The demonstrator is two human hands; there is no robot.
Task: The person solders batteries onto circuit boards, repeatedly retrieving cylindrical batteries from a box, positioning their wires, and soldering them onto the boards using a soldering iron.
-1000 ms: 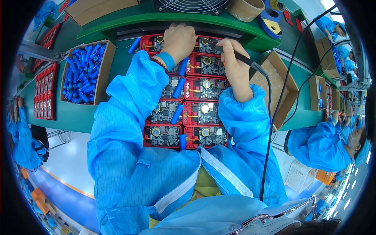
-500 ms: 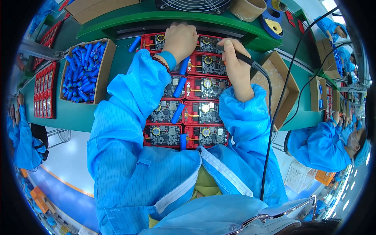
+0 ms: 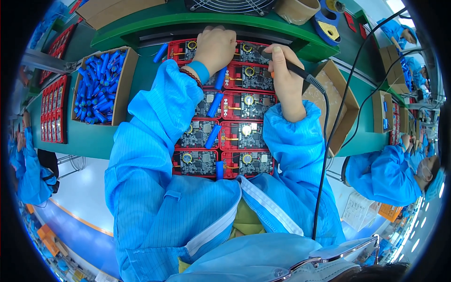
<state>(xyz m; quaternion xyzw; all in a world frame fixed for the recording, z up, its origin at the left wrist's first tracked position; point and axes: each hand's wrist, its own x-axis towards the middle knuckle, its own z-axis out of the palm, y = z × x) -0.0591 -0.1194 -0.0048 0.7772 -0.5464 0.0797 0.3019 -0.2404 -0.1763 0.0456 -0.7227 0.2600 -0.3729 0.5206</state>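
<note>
My right hand (image 3: 287, 80) is closed around a soldering iron (image 3: 295, 69), whose dark cable runs back over my right sleeve. The iron's front end points left, over the farthest board in the right column. Beside it, my left hand (image 3: 215, 48) rests with curled fingers over the far end of the red trays; whatever its fingertips hold is hidden beneath them. Two columns of red trays (image 3: 222, 136) hold green-black circuit boards (image 3: 247, 104), each with a round coin-like cell. Several blue cylindrical batteries (image 3: 213, 136) lie along the middle between the columns.
A cardboard box (image 3: 123, 94) full of blue batteries stands left, near more red trays (image 3: 55, 110). Another open carton (image 3: 345, 105) is at right. A green shelf (image 3: 155, 29) crosses the back, with a blue soldering-iron stand (image 3: 325, 23) on it. Co-workers sit on both sides.
My right hand has shifted slightly to the right with the soldering iron, showing more of the iron's front end. My left hand stays almost where it was.
</note>
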